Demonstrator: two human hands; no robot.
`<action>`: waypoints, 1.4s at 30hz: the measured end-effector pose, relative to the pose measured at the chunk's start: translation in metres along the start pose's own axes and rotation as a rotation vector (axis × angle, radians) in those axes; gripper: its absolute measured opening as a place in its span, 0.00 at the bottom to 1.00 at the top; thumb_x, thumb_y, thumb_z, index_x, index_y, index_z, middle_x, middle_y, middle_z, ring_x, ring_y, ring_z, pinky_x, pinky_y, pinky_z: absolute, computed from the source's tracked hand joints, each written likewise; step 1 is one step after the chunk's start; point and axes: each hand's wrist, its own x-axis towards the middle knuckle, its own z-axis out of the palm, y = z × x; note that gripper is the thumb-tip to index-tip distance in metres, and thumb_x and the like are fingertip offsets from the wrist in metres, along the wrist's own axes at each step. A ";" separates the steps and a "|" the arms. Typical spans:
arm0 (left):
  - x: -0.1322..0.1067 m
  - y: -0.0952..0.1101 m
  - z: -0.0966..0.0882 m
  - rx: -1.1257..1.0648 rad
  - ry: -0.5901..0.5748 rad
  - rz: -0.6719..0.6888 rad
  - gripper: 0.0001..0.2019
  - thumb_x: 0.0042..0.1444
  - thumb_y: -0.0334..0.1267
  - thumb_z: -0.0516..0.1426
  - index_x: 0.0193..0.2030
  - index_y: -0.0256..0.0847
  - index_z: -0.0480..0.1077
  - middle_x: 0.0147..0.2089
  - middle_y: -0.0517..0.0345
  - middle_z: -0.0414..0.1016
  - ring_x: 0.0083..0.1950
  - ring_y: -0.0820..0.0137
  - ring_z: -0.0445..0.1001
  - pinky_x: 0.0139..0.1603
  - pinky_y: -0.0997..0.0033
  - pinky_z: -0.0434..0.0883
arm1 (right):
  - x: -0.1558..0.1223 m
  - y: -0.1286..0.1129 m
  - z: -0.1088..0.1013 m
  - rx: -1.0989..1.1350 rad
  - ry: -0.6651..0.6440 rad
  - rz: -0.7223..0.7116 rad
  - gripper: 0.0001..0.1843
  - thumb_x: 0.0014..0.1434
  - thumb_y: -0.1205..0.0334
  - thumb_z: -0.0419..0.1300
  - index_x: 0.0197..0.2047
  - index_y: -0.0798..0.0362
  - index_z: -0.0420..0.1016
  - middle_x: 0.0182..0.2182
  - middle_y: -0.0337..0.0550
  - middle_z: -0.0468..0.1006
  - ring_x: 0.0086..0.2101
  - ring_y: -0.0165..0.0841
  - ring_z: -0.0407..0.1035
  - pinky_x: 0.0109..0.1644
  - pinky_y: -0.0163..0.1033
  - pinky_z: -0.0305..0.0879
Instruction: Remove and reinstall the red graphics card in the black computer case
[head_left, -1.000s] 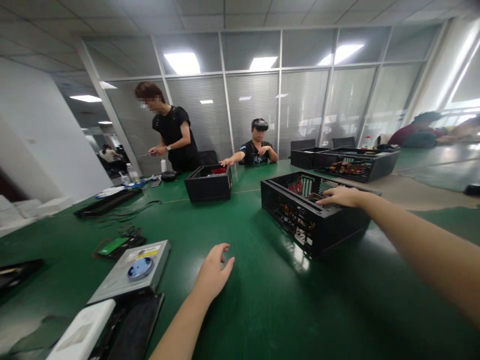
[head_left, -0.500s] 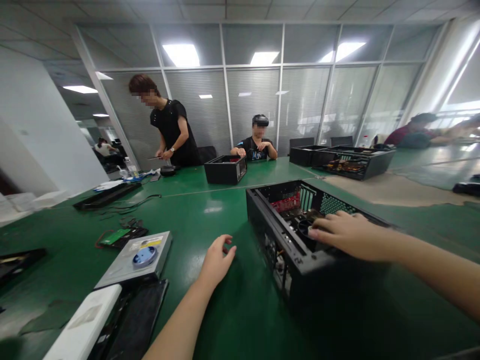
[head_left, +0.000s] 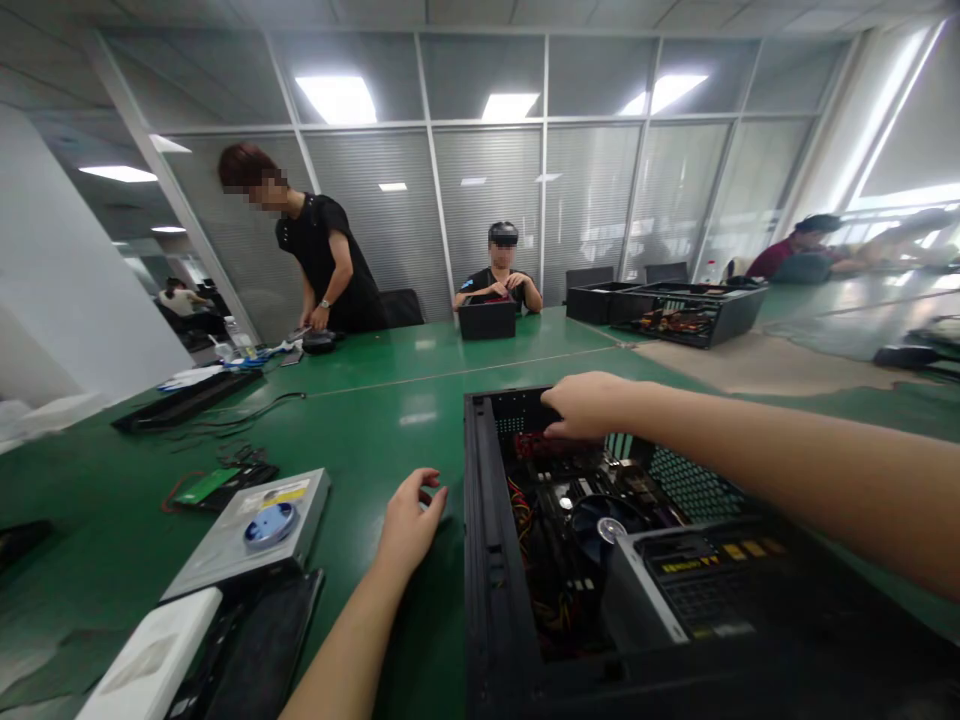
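An open black computer case (head_left: 491, 560) stands right in front of me on the green table (head_left: 390, 400), its motherboard, fan and power supply (head_left: 697, 585) showing. My right hand (head_left: 589, 405) reaches over the case to its far end, fingers curled down onto a red part inside; what they grip is hidden. My left hand (head_left: 409, 520) hovers low over the table just left of the case, fingers loosely bent and apart, holding nothing.
To the left lie an optical drive (head_left: 251, 530), a white box (head_left: 150, 665), a green circuit board (head_left: 206, 487) and a black panel (head_left: 184, 400). Across the table one person stands and another sits behind a black case (head_left: 487, 320). More open cases (head_left: 675, 310) stand far right.
The computer case has come much closer to me and turned so its open top faces up. My right hand has shifted to its far end. My left hand stayed near the same spot.
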 end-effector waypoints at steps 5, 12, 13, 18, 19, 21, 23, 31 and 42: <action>0.001 0.002 0.000 0.011 -0.036 -0.008 0.16 0.59 0.46 0.55 0.50 0.41 0.70 0.46 0.53 0.78 0.36 0.67 0.76 0.40 0.64 0.74 | 0.039 0.006 0.056 -0.031 -0.157 -0.089 0.24 0.57 0.60 0.66 0.57 0.58 0.76 0.49 0.59 0.81 0.46 0.49 0.78 0.44 0.46 0.73; -0.002 0.019 0.002 0.031 -0.116 -0.003 0.16 0.57 0.45 0.54 0.49 0.41 0.72 0.45 0.52 0.78 0.36 0.66 0.75 0.39 0.65 0.73 | 0.048 0.010 0.064 -0.032 -0.100 -0.080 0.15 0.61 0.71 0.58 0.51 0.60 0.79 0.49 0.62 0.80 0.48 0.50 0.77 0.49 0.48 0.71; -0.002 0.019 0.002 0.034 -0.124 -0.005 0.17 0.57 0.45 0.54 0.49 0.41 0.73 0.46 0.52 0.78 0.37 0.66 0.75 0.40 0.65 0.73 | 0.047 0.009 0.060 -0.030 -0.077 -0.077 0.15 0.62 0.71 0.57 0.51 0.60 0.78 0.49 0.62 0.80 0.49 0.49 0.76 0.51 0.48 0.70; -0.002 0.014 0.001 0.037 -0.108 -0.010 0.17 0.56 0.46 0.55 0.49 0.41 0.72 0.46 0.52 0.78 0.37 0.66 0.75 0.40 0.64 0.73 | 0.041 0.010 0.041 0.031 0.187 -0.043 0.17 0.65 0.71 0.53 0.52 0.57 0.77 0.52 0.55 0.79 0.52 0.43 0.74 0.55 0.43 0.66; -0.001 0.013 0.001 0.034 -0.106 -0.010 0.17 0.56 0.46 0.55 0.49 0.41 0.72 0.46 0.52 0.78 0.37 0.66 0.75 0.39 0.65 0.73 | 0.041 0.012 0.041 0.038 0.198 -0.032 0.17 0.64 0.71 0.53 0.52 0.57 0.77 0.52 0.55 0.79 0.51 0.43 0.74 0.55 0.43 0.67; -0.001 0.011 0.002 0.026 -0.110 -0.012 0.17 0.56 0.46 0.55 0.49 0.41 0.72 0.47 0.52 0.78 0.37 0.66 0.75 0.39 0.65 0.72 | 0.041 0.015 0.045 0.026 0.116 -0.019 0.17 0.64 0.70 0.55 0.53 0.57 0.78 0.51 0.57 0.80 0.50 0.45 0.75 0.54 0.45 0.68; -0.001 0.011 0.002 0.022 -0.120 -0.019 0.17 0.56 0.45 0.55 0.49 0.41 0.72 0.47 0.52 0.78 0.37 0.66 0.75 0.38 0.65 0.72 | 0.043 0.017 0.052 0.007 -0.014 -0.024 0.16 0.62 0.69 0.58 0.51 0.59 0.80 0.48 0.59 0.81 0.48 0.46 0.76 0.52 0.46 0.69; 0.000 0.013 0.000 0.016 -0.112 -0.009 0.17 0.57 0.45 0.55 0.50 0.41 0.71 0.47 0.52 0.78 0.37 0.67 0.74 0.38 0.66 0.72 | 0.048 0.009 0.062 0.047 -0.137 -0.044 0.17 0.55 0.75 0.61 0.48 0.64 0.81 0.44 0.62 0.82 0.40 0.45 0.79 0.44 0.45 0.73; -0.099 0.160 -0.075 -0.069 0.442 0.243 0.18 0.61 0.41 0.58 0.57 0.45 0.71 0.55 0.47 0.76 0.49 0.60 0.77 0.49 0.57 0.78 | -0.094 0.065 0.004 0.646 0.629 -0.044 0.23 0.63 0.46 0.59 0.53 0.52 0.79 0.47 0.48 0.82 0.43 0.38 0.76 0.52 0.44 0.70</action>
